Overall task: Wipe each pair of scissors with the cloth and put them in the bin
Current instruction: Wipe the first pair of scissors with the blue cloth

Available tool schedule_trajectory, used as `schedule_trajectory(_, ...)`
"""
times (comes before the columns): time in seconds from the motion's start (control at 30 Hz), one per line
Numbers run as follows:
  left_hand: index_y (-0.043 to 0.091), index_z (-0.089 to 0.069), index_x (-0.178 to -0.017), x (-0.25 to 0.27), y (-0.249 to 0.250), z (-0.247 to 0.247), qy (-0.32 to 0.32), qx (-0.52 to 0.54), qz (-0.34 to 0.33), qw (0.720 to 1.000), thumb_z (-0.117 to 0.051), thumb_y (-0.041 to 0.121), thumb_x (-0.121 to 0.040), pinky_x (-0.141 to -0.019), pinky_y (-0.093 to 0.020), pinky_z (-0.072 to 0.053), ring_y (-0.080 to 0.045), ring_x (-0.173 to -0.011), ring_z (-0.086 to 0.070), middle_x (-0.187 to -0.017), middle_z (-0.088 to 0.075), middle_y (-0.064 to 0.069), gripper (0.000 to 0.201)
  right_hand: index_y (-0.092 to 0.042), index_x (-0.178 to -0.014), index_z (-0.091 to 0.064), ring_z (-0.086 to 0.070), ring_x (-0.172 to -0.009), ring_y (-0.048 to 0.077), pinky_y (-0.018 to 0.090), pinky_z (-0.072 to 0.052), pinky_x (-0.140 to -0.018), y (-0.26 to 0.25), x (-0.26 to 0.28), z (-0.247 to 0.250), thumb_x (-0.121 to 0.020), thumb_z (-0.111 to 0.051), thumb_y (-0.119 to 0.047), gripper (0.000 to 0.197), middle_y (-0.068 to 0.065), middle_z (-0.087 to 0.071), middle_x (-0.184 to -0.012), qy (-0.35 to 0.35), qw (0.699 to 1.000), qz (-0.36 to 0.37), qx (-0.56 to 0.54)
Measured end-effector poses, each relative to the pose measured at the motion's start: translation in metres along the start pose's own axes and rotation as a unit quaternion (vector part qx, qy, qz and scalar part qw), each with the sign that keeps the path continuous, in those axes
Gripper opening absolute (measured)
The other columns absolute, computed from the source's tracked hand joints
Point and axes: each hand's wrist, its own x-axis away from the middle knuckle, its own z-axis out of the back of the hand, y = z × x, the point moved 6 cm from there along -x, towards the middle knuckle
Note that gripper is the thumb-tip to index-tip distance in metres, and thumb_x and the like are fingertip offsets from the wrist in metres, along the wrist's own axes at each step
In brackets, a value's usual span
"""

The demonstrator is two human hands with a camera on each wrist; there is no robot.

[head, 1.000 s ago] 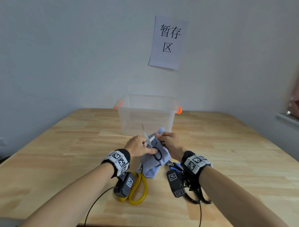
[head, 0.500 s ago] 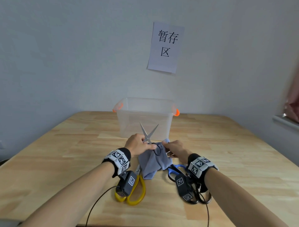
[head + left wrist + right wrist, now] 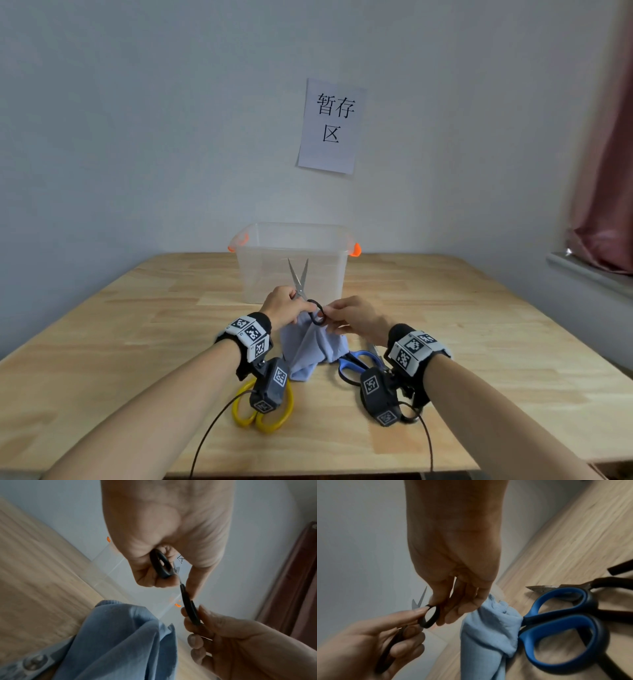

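Small black-handled scissors (image 3: 300, 284) stand blades-up and slightly spread in front of the clear bin (image 3: 260, 274). My left hand (image 3: 291, 306) grips one handle ring (image 3: 161, 563). My right hand (image 3: 334, 313) pinches the other ring (image 3: 429, 615) between thumb and fingers. The light blue cloth (image 3: 308, 346) hangs below both hands down to the table; in the right wrist view the cloth (image 3: 488, 626) seems caught under my right hand's lower fingers. Nothing shows inside the bin.
Yellow-handled scissors (image 3: 263, 409) lie under my left wrist. Blue-handled scissors (image 3: 354, 363) and black-handled scissors (image 3: 607, 585) lie under my right wrist. The bin has orange handles (image 3: 356, 249) and stands by the wall, where a paper sign (image 3: 330, 126) hangs.
My right hand has taken the cloth off the blades and moved to the handle ring. The blades have spread apart, and the cloth now hangs below the hands.
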Motion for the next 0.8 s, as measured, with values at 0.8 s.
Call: schedule_trajectory(0.8, 0.007, -0.061, -0.081, 0.012, 0.012, -0.019, 0.076, 0.176, 0.07, 0.979, -0.052, 0.005, -0.098, -0.058, -0.029, -0.039, -0.025, -0.079, -0.054, -0.088, -0.062, -0.018, 0.019, -0.007, -0.095, -0.055, -0.066, -0.052, 0.012, 0.019, -0.049, -0.05, -0.018, 0.019, -0.006, -0.09, -0.069, -0.003, 0.015, 0.011, -0.07, -0.073, 0.113, 0.992, 0.047, 0.029)
